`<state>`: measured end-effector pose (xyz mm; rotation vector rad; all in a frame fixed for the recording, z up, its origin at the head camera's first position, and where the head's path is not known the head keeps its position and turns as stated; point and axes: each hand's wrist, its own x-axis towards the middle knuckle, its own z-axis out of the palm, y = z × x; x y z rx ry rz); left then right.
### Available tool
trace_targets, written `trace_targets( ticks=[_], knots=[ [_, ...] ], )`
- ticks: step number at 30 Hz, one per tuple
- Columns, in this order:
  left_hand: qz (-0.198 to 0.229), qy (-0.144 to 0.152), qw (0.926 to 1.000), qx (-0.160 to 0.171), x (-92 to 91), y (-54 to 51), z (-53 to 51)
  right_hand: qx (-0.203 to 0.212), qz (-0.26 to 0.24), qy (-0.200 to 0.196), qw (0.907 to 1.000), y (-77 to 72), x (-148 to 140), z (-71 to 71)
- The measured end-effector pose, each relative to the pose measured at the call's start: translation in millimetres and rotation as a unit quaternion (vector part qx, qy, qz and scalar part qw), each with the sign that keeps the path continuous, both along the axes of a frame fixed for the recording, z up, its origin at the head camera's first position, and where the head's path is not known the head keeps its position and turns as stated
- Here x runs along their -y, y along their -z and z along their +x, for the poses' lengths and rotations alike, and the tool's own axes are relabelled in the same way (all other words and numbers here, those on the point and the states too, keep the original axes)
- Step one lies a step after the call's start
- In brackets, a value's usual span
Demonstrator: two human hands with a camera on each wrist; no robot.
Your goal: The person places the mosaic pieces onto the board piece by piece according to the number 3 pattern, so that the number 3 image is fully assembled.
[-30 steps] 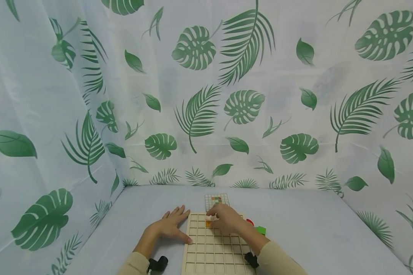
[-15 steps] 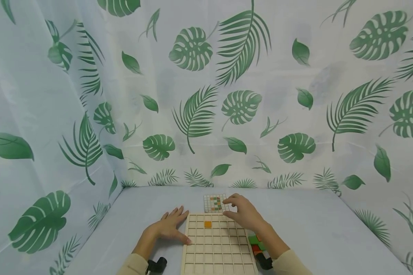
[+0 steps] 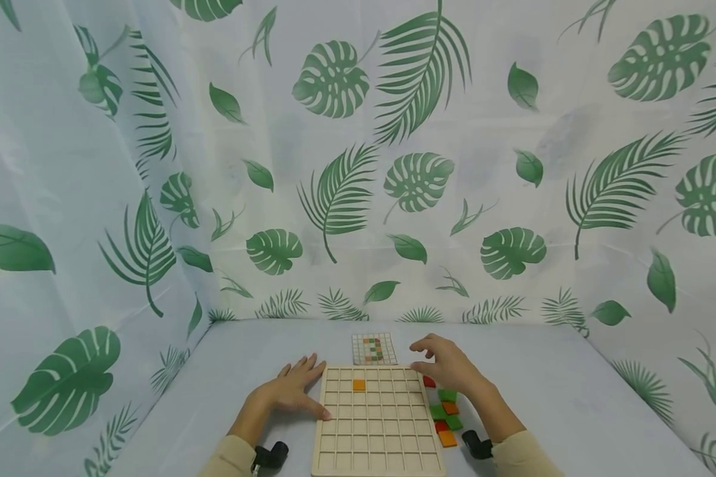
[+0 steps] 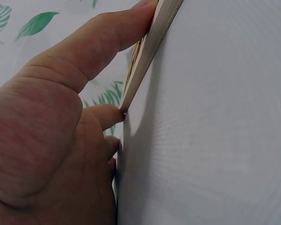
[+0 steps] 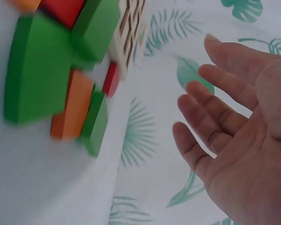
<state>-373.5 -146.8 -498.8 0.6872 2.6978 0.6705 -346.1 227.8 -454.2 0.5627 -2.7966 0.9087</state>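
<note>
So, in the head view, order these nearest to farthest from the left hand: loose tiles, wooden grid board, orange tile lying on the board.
From the left hand:
1. Wooden grid board: touched at its left edge.
2. Orange tile: on the board, toward its far edge.
3. Loose tiles: alongside the board's right edge.

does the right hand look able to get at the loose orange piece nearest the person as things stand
Probably yes. The right hand is open and empty, by the same side of the board as that orange piece, which appears uncovered. The hand would have to draw back, but nothing visible blocks it.
</note>
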Motion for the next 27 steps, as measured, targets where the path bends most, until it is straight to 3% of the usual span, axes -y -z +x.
trace_targets(
  ticks=[11, 17, 27],
  knots=[
    [0.003, 0.001, 1.0000, 0.000, -0.1, -0.3, 0.0, 0.050, 0.023, -0.010, 0.9984, 0.6, -18, 1.3],
    [0.010, -0.002, 1.0000, 0.001, -2.1, -1.1, 2.1, 0.103, 0.025, -0.001, 0.9944, -3.4, -26, 5.7],
    [0.011, -0.009, 0.9999, 0.000, -2.0, 1.0, 0.2, 0.136, 0.045, 0.022, 0.9894, -5.3, -35, 6.1]
  ],
)
